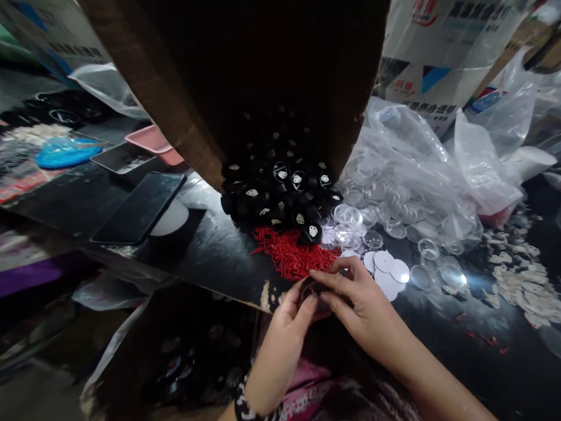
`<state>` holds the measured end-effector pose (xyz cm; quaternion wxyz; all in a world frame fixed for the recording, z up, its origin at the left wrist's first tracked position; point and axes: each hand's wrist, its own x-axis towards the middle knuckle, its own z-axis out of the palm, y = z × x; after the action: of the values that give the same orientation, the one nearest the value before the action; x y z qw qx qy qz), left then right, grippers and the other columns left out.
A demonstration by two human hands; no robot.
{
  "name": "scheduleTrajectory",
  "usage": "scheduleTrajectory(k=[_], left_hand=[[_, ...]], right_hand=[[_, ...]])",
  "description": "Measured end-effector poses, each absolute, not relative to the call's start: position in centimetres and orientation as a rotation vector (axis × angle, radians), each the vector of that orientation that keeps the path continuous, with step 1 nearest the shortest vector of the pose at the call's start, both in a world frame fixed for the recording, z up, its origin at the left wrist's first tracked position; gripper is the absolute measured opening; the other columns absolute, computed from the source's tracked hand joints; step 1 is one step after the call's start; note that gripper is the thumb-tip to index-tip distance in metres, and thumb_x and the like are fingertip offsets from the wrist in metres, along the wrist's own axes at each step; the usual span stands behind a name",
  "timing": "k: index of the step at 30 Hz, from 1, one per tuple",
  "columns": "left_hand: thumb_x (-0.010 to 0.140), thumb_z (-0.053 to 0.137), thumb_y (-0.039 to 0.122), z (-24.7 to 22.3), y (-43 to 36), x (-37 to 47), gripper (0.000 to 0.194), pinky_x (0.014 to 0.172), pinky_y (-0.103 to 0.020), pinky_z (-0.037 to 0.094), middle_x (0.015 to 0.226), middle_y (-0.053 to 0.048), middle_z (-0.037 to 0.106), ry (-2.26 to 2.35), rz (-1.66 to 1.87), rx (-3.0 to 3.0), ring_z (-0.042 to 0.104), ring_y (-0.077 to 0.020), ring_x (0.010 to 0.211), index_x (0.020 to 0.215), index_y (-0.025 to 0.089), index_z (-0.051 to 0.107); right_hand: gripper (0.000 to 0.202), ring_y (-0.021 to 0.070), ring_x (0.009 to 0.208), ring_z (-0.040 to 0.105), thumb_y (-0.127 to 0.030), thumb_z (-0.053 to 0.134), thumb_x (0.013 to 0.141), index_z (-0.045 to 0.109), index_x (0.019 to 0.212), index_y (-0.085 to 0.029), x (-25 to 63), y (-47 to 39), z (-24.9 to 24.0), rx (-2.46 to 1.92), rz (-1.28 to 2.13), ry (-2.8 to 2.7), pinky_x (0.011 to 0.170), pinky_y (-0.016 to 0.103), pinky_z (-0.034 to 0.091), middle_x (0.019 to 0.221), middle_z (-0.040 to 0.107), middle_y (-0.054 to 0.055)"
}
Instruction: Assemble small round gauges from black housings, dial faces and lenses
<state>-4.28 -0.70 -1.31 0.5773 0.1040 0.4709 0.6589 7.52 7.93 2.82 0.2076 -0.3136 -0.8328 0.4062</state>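
Low in the centre, my left hand (pixel 291 318) is closed round a small round black part (pixel 312 287). The fingers of my right hand (pixel 353 295) rest on the same part from above and from the right, partly covering it. Just beyond my hands lies a heap of small red pieces (pixel 291 257). Behind it, black round parts (pixel 280 202) with pale pieces on them spill from a tipped cardboard box (pixel 175 111). White discs (pixel 388 269) lie to the right of the red heap, beside clear round covers (pixel 394 204).
A dark phone (pixel 140 207) lies on the table at the left, near a grey tray (pixel 123 158) and a pink tray (pixel 151 139). Clear plastic bags (pixel 416 140) and a pile of pale flat pieces (pixel 521 275) are at the right. Below the table edge an open bag (pixel 116 339) holds dark parts.
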Motion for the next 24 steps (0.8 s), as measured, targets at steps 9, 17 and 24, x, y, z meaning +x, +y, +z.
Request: scheduleTrajectory(k=[9, 17, 24], left_hand=[[0.079, 0.071, 0.033, -0.6, -1.6, -3.6, 0.039, 0.103, -0.038, 0.045, 0.122, -0.005, 0.068, 1.358, 1.448, 0.536, 0.059, -0.0279, 0.118, 0.117, 0.026, 0.068], [0.080, 0.068, 0.036, -0.6, -4.5, -6.2, 0.032, 0.092, -0.031, 0.051, 0.114, -0.003, 0.071, 1.693, 1.286, 0.737, 0.065, -0.0274, 0.107, 0.112, 0.030, 0.071], [0.065, 0.078, 0.036, -6.2, -12.7, -15.5, 0.039, 0.104, -0.046, 0.039, 0.112, -0.008, 0.071, 2.096, 1.019, 0.770, 0.058, -0.0370, 0.115, 0.103, 0.027, 0.073]], right_hand=[[0.044, 0.0161, 0.060, 0.050, -0.033, 0.023, 0.101, 0.049, 0.068, -0.020, 5.5, 8.4, 2.6, -1.026, 0.655, -2.444, 0.064, 0.031, 0.032, 0.060, 0.053, 0.002], [0.042, 0.0141, 0.063, 0.054, -0.031, 0.027, 0.101, 0.052, 0.071, -0.019, 3.9, 8.2, 2.3, -0.790, 0.763, -2.581, 0.069, 0.029, 0.034, 0.065, 0.060, 0.001], [0.045, 0.0299, 0.097, 0.057, -0.052, 0.056, 0.088, 0.057, 0.113, -0.014, 1.9, 14.1, 2.3, -1.181, 0.248, -2.556, 0.080, 0.040, 0.038, 0.106, 0.062, 0.013]])
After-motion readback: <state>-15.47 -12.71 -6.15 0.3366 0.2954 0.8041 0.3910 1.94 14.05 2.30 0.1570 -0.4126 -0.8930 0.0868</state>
